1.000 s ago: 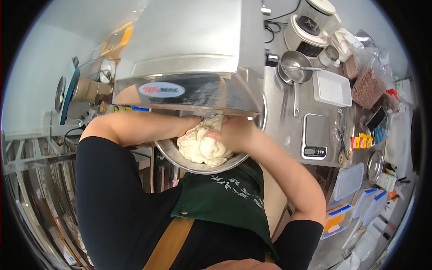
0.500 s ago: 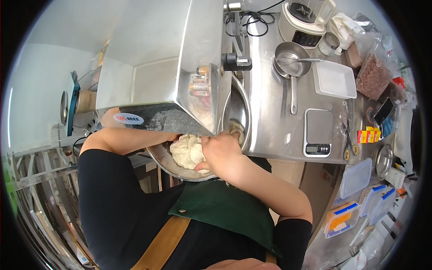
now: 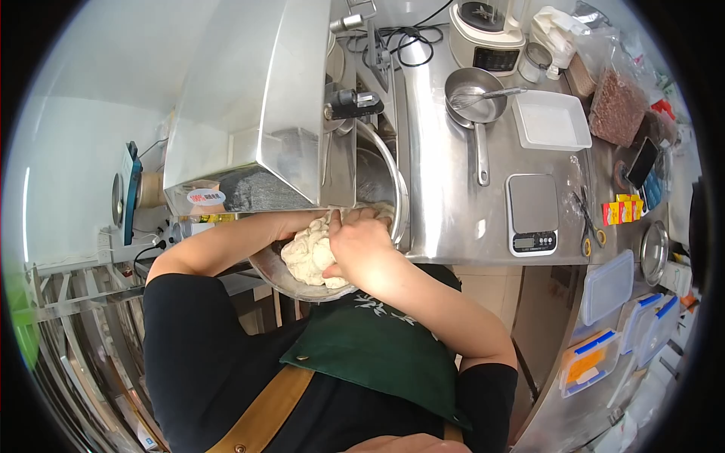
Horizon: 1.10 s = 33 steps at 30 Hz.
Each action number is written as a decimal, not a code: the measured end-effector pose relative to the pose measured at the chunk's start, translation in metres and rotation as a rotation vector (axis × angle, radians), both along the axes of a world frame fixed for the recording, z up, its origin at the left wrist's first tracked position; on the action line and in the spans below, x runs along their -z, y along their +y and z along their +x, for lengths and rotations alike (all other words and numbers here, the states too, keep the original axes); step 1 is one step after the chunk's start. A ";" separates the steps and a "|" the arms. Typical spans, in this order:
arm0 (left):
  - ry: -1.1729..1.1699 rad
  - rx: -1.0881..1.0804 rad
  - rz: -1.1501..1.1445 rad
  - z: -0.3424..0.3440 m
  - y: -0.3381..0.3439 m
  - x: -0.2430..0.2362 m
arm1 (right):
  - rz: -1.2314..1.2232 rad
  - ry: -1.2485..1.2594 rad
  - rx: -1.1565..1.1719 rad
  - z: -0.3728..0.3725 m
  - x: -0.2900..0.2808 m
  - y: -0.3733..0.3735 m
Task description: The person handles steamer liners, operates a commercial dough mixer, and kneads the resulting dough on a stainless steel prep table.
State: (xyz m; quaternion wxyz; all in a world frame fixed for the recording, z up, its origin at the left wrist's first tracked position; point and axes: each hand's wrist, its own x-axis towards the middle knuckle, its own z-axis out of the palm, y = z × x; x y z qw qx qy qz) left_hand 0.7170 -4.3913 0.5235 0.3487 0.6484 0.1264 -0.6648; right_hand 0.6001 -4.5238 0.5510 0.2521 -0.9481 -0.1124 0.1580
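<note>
Large steel mixer housing [image 3: 249, 113] overhanging a round steel mixing bowl [image 3: 393, 189], leaving little room above it. Long steel counter [image 3: 445, 204] to the right, with grey scale [image 3: 532, 211], saucepan with whisk [image 3: 472, 94], white tray [image 3: 551, 121]. Pale lumpy dough [image 3: 310, 253] low in the bowl. Right hand [image 3: 355, 241] curled over the dough, gripping it. Left hand [image 3: 313, 220] under the housing, touching dough; grip hidden, cannot tell.

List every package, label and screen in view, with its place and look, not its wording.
Oval white-and-red sticker: on the steel mixer housing, lower left.
Flat grey digital scale: on the steel counter, small dark display strip at its near edge.
Clear bag of reddish-brown grains: counter's far right.
Small yellow-and-red packets: right of the scale.
Dark phone: right counter edge, screen unlit.
</note>
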 end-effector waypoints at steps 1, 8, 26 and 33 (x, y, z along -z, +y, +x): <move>-0.010 -0.004 0.007 -0.002 0.001 0.001 | 0.003 -0.003 0.004 -0.001 -0.001 0.000; 0.211 -0.273 0.048 -0.004 0.007 0.005 | 0.006 -0.068 0.024 -0.002 -0.003 -0.001; 0.335 -0.208 -0.135 0.000 -0.001 0.008 | -0.143 -0.120 0.094 -0.005 -0.002 0.003; 0.257 -0.040 -0.229 -0.004 -0.025 0.016 | -0.112 -0.106 0.077 -0.005 -0.006 0.003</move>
